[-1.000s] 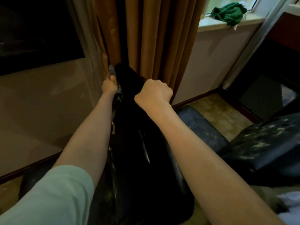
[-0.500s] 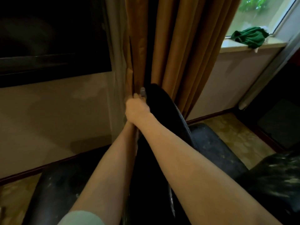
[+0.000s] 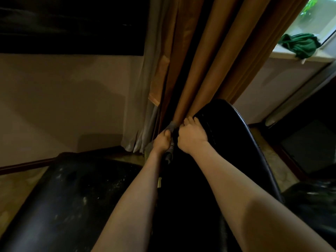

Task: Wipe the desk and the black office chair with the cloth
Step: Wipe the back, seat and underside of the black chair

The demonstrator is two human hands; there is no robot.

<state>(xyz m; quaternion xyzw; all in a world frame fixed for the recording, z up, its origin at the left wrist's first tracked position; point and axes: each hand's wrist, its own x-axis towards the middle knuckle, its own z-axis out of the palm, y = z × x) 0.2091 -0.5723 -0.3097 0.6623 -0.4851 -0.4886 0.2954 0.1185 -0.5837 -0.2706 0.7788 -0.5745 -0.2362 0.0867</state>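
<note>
Head view. My left hand [image 3: 161,142] is clenched round the grey cloth [image 3: 171,126] and holds it against the left edge of the black office chair's backrest [image 3: 231,146], near its top. My right hand [image 3: 192,137] grips that top edge just beside the left hand, fingers curled over it; I judge it is steadying the chair. The brown curtain [image 3: 209,70] hangs directly behind the backrest and touches it.

Assessment: the chair wipe is under way at the upper backrest. A black padded part [image 3: 72,193] left of the backrest shows pale specks, so I judge it not yet wiped. The surface to be wiped is out of view, so its state cannot be determined. A green rag [image 3: 300,44] lies on the windowsill [image 3: 283,55], well right of the chair.
</note>
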